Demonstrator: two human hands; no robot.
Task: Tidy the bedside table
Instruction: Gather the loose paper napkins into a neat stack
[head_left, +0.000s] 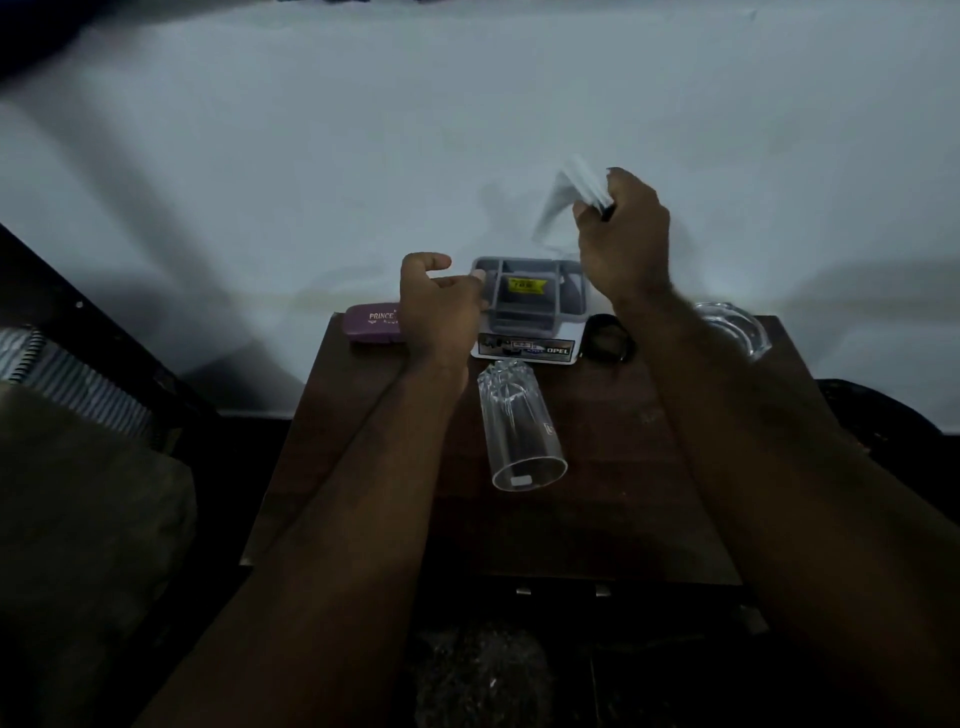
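A dark wooden bedside table (597, 514) stands against a pale wall. At its back sits a grey compartment organiser (524, 304) with a yellow label and a white printed card under it. My left hand (439, 306) holds the organiser's left rim with curled fingers. Raised above the organiser's right side, my right hand (623, 234) grips a blurred bundle of white papers (571, 200) together with a thin dark object. A clear drinking glass (519, 426) lies on its side mid-table, mouth toward me.
A purple case (371, 325) lies at the back left of the table. A black round object (608, 338) and a clear glass dish (732, 330) sit at the back right. A striped spiral notebook (57, 374) and a cushion lie to the left.
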